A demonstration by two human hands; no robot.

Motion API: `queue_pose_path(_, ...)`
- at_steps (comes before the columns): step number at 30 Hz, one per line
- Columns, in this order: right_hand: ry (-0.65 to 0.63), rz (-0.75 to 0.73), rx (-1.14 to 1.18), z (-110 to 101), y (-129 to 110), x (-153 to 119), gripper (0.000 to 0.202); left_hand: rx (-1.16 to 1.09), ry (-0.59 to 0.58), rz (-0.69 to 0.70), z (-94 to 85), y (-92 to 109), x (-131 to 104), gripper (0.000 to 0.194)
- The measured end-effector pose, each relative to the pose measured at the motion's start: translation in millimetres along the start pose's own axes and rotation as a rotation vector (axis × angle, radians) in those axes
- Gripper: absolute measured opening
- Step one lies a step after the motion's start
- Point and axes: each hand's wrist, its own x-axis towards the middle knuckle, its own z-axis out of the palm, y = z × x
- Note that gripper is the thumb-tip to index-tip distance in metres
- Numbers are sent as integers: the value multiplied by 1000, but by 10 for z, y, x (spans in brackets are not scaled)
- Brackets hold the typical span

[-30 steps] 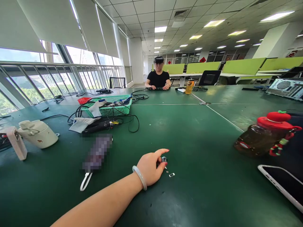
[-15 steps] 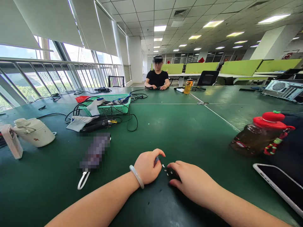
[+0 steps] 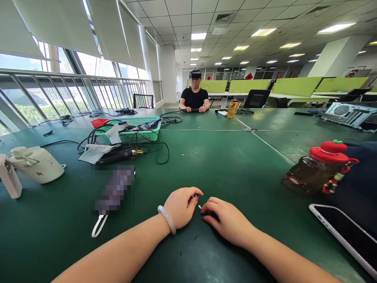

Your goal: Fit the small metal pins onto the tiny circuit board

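Observation:
My left hand point(image 3: 180, 207), with a pale bangle point(image 3: 166, 220) at the wrist, is closed, with thumb and fingers on a small dark grey piece point(image 3: 194, 195). Most of that piece is hidden, so its kind does not show. Close beside it, my right hand point(image 3: 225, 219) rests low on the green table point(image 3: 188, 167), its fingers curled in and the thumb near them. What lies inside the curl is hidden. A tiny white piece point(image 3: 200, 207) sits on the table between the two hands, at the right fingertips.
To the left lie a blurred purple item with a white strap point(image 3: 99, 226) and a cream bottle point(image 3: 38, 167). Farther back is a green basket point(image 3: 144, 136) with cables. At right are a red-lidded bottle point(image 3: 306, 175) and a tablet point(image 3: 344, 232). A person point(image 3: 194, 96) sits opposite.
My right hand has shifted left toward my left hand, its fingers curling more. Several tiny white pieces that showed by its fingertips are now mostly out of sight. The left hand keeps its hold.

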Motion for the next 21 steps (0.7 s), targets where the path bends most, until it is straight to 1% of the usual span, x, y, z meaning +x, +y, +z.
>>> queue_pose_path(12,33,-12,15,2,-8,-3,13,-12,16,-73,19,-24,19,21)
queue_pose_path(17,97,84,98,15,26,31,13,-112,4,-120,10,-38,41,26)
queue_pose_path(21,94,115,82,22,6,35,11,-162,-1,-162,26,-62,46,30)
